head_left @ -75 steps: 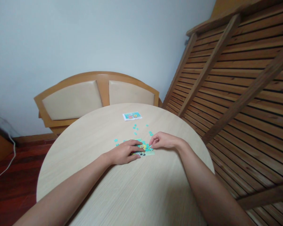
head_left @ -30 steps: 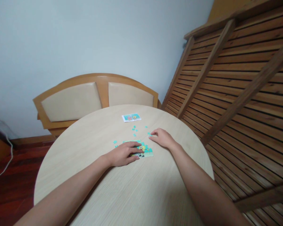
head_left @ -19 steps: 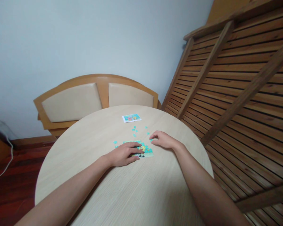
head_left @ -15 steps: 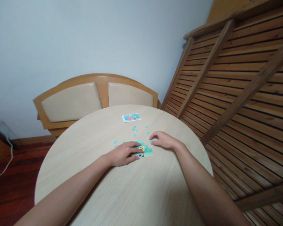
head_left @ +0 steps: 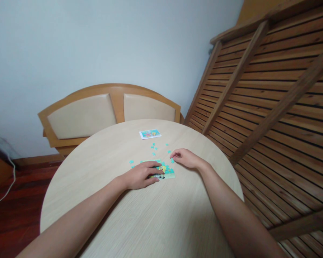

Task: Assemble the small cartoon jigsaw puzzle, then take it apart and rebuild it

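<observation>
- The left hand (head_left: 141, 175) lies palm down with its fingers spread, released, closed on nothing; it covers the left part of the puzzle (head_left: 168, 175)
- The puzzle lies flat on the table (head_left: 150, 222), partly put together, its right part in view beside the left fingers; it shows a yellow figure on blue-green, with a paler strip along the near edge
- The right hand (head_left: 185, 158) is just beyond the puzzle's right side, thumb and forefinger drawn close together, the other fingers curled
- A blue-green piece (head_left: 172, 161) is right at the right fingertips; whether they grip it or only touch it, I cannot tell
- One loose piece (head_left: 169, 152) lies a little beyond the right fingertips, and another (head_left: 167, 144) farther out
- A small group of pieces (head_left: 153, 146) lies between the puzzle and the card (head_left: 150, 134), with one more (head_left: 153, 154) nearer the puzzle
- Left of the puzzle, near the left hand, is a piece (head_left: 131, 162), with another just by the knuckles, partly hidden
- The card lies flat toward the far edge of the table, picture side up
- Past the table stands a padded headboard (head_left: 120, 107) against a pale wall (head_left: 97, 43); slats (head_left: 258, 104) lean at the right
</observation>
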The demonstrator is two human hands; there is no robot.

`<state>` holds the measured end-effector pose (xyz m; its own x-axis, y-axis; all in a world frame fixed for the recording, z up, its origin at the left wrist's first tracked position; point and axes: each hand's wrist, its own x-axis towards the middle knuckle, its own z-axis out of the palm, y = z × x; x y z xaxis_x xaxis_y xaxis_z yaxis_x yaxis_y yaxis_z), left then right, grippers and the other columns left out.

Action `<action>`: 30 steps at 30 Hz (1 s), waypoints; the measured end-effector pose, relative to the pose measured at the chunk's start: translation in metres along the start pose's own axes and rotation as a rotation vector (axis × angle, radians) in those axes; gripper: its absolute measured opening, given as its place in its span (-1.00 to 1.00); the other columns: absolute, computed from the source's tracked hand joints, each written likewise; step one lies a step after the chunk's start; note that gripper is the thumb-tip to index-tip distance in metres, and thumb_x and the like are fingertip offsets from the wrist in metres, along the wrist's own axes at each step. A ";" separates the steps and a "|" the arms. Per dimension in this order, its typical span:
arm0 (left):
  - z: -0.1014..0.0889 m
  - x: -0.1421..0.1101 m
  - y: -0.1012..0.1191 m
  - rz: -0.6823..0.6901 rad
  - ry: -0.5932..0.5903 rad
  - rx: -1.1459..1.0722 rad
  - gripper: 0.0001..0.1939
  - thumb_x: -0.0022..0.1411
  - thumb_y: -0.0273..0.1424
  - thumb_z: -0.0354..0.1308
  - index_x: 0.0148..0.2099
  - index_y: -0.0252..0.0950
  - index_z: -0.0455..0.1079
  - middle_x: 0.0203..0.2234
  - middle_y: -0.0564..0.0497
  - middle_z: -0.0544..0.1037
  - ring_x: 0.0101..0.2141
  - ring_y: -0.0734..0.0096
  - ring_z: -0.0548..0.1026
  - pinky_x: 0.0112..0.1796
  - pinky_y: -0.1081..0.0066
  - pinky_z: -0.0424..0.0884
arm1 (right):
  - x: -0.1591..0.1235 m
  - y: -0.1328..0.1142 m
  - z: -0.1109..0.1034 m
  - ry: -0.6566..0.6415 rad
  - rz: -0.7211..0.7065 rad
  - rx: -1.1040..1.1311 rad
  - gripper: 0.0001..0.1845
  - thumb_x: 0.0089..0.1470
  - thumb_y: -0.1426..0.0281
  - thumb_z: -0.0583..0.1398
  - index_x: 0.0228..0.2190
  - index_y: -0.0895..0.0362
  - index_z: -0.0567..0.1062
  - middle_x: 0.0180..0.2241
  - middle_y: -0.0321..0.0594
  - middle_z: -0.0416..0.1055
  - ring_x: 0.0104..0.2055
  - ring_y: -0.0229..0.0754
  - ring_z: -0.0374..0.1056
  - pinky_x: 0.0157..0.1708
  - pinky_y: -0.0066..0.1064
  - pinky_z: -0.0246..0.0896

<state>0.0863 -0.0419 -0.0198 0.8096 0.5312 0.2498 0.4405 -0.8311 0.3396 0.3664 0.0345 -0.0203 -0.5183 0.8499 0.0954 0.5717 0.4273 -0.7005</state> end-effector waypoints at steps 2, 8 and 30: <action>0.000 0.000 0.000 -0.002 0.001 0.003 -0.62 0.42 -0.26 0.05 0.20 -0.20 0.41 0.20 -0.17 0.38 0.18 0.13 0.38 0.19 0.14 0.30 | 0.001 0.002 0.001 0.045 0.025 -0.024 -0.77 0.05 0.46 0.18 -0.27 0.21 0.61 -0.33 -0.15 0.57 -0.31 -0.18 0.42 -0.25 -0.40 0.29; 0.000 0.000 0.000 -0.015 -0.010 0.013 -0.61 0.42 -0.26 0.05 0.22 -0.19 0.41 0.21 -0.16 0.37 0.18 0.12 0.37 0.19 0.14 0.29 | 0.004 0.001 0.008 0.065 0.019 -0.096 -0.74 0.08 0.50 0.15 -0.24 0.18 0.62 -0.32 -0.18 0.59 -0.30 -0.18 0.44 -0.25 -0.41 0.29; -0.001 0.001 0.003 0.022 0.019 0.009 -0.63 0.41 -0.30 0.07 0.19 -0.23 0.42 0.19 -0.20 0.40 0.15 0.12 0.40 0.17 0.14 0.32 | 0.031 -0.005 0.033 0.234 0.093 -0.487 -0.49 0.28 0.03 0.04 0.12 -0.01 0.44 0.25 -0.15 0.30 0.26 0.06 0.15 0.21 0.00 -0.04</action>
<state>0.0885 -0.0435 -0.0178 0.8114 0.5159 0.2747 0.4261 -0.8439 0.3260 0.3261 0.0485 -0.0371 -0.3282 0.9129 0.2425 0.8652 0.3936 -0.3107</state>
